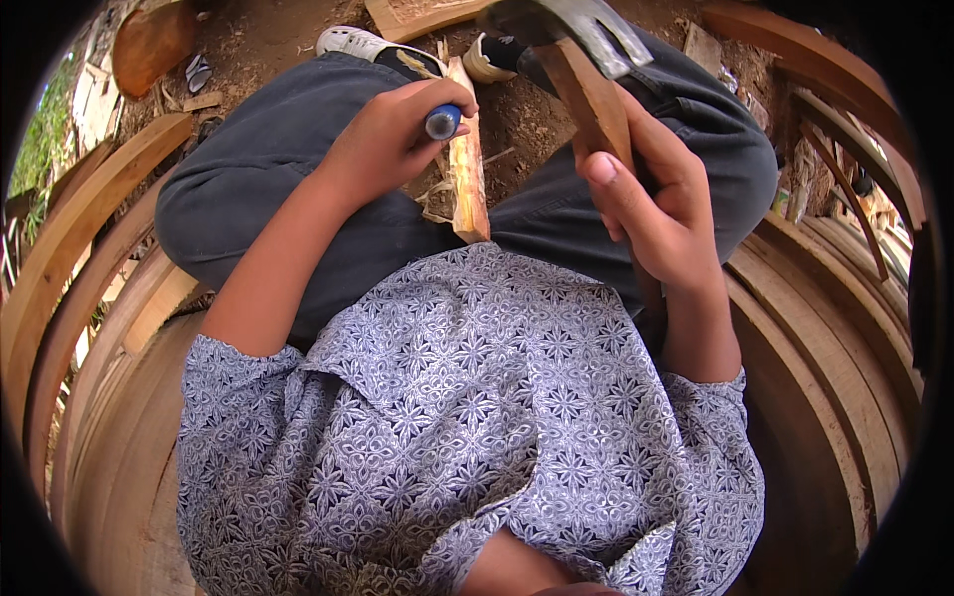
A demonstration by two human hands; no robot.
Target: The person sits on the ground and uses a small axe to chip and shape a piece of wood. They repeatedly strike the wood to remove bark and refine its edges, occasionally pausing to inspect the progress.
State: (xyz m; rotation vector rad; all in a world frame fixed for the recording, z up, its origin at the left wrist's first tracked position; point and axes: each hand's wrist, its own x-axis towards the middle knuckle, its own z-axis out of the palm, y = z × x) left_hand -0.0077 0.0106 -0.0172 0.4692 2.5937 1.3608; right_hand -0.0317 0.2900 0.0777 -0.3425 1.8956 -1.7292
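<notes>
My left hand [390, 139] is closed around a chisel [443, 121]. The round end of its blue handle faces up, and its blade is hidden behind the hand. Just beneath lies a narrow piece of wood [468, 194], pale and rough-cut on top. It runs away from me between my legs, its near end close to my shirt hem. In my right hand [664, 204] is a claw hammer [592, 99], gripped by its wooden handle. The metal head is raised above and to the right of the chisel, apart from it.
My bent legs [288, 149] flank the wood. Shavings and dirt cover the ground [522, 149] beyond it. Curved planks stand stacked at the left [94, 223] and right [825, 348]. A brown rounded object [151, 48] is at the far left.
</notes>
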